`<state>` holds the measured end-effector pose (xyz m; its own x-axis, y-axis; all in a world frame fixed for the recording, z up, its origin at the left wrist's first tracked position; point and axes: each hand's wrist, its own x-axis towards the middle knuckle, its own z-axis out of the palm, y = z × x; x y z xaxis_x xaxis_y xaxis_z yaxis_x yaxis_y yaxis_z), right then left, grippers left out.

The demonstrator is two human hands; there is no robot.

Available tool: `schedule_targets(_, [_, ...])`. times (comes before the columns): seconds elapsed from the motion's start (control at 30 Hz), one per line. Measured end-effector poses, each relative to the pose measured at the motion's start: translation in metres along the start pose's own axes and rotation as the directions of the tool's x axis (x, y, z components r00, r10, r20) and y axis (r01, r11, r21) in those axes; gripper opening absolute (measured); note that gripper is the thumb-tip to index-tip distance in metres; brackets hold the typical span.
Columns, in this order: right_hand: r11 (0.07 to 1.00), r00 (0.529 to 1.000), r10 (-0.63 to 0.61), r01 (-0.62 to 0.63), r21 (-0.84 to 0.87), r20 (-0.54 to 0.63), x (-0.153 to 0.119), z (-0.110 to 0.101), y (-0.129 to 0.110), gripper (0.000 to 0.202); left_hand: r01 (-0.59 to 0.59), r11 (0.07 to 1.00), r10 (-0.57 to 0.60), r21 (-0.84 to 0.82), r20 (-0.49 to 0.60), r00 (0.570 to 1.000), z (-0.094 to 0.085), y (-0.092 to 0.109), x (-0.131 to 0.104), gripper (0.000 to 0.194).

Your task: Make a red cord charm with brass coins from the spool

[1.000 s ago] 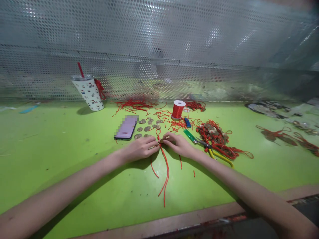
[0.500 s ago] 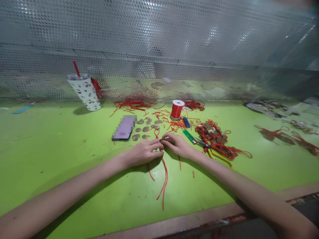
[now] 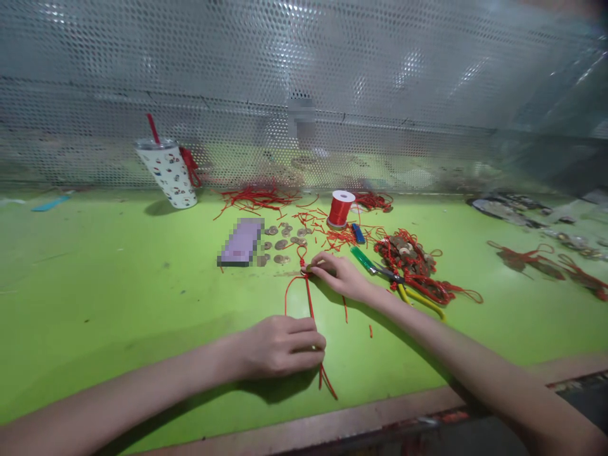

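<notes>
My right hand (image 3: 338, 275) pinches a coin (image 3: 305, 270) by its edge, just below the knotted loop of a red cord (image 3: 301, 252). From the coin the strands run down toward me, and my left hand (image 3: 289, 345) is closed round them. Below its fingers the loose cord ends (image 3: 327, 383) poke out over the tabletop. One thinner strand (image 3: 285, 294) bows out to the left. Beyond my hands lie several loose brass-coloured coins (image 3: 282, 244) in small groups. My left fingertips partly hide the strands.
A phone (image 3: 241, 244) lies left of the coins. Behind stand a patterned tumbler (image 3: 171, 174) and a spool of red cord (image 3: 339, 210). On the right are yellow-handled pliers or snips (image 3: 418, 297), a blue lighter (image 3: 358, 234) and a heap of corded coins (image 3: 403, 253).
My left hand has left the coin and slid down toward me along the red strands, drawing them straighter. My right hand stays at the coin.
</notes>
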<state>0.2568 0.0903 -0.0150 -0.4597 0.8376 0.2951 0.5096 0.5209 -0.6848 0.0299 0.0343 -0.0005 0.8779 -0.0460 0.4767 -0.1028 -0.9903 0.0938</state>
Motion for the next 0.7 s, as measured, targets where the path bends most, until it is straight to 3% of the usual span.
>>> schedule_targets(0.13, [0.999, 1.000, -0.019, 0.020, -0.036, 0.010, 0.000, -0.001, -0.001, 0.015, 0.117, 0.980, -0.129, -0.163, -0.064, 0.990, 0.005, 0.014, 0.001, 0.022])
schedule_targets(0.23, [0.997, 0.998, -0.039, 0.042, -0.059, 0.053, -0.002, -0.002, 0.000, 0.015, 0.270, 0.851, -0.351, -0.450, -0.105, 0.930, 0.008, 0.019, 0.003, 0.017])
schedule_targets(0.3, [0.992, 0.994, -0.069, 0.077, -0.104, 0.079, -0.004, -0.001, 0.003, 0.016, 0.419, 0.659, -0.558, -0.624, -0.032, 0.829, 0.007, 0.019, 0.006, 0.011])
schedule_targets(0.37, [0.977, 0.988, -0.123, 0.137, -0.164, 0.093, -0.005, 0.001, 0.006, 0.019, 0.550, 0.408, -0.742, -0.729, 0.086, 0.665, 0.004, 0.016, 0.009, 0.010])
schedule_targets(0.43, [0.956, 0.976, -0.194, 0.211, -0.204, 0.100, -0.005, 0.003, 0.009, 0.022, 0.591, 0.194, -0.846, -0.783, 0.171, 0.504, 0.003, 0.010, 0.012, 0.014])
schedule_targets(0.47, [0.946, 0.967, -0.231, 0.248, -0.207, 0.103, -0.005, 0.004, 0.009, 0.022, 0.586, 0.122, -0.875, -0.801, 0.192, 0.445, 0.003, 0.005, 0.013, 0.017])
schedule_targets(0.53, [0.932, 0.950, -0.294, 0.309, -0.188, 0.106, -0.004, 0.004, 0.008, 0.022, 0.555, 0.051, -0.906, -0.830, 0.195, 0.375, 0.003, -0.006, 0.014, 0.020])
schedule_targets(0.63, [0.939, 0.950, -0.310, 0.314, -0.140, 0.047, -0.004, -0.001, -0.001, 0.015, 0.496, 0.055, -0.932, -0.867, 0.133, 0.336, 0.004, -0.022, 0.015, 0.019])
schedule_targets(0.7, [0.967, 0.969, -0.237, 0.230, -0.107, -0.062, -0.005, -0.004, -0.010, 0.010, 0.488, 0.078, -0.946, -0.869, 0.089, 0.310, 0.004, -0.029, 0.017, 0.017])
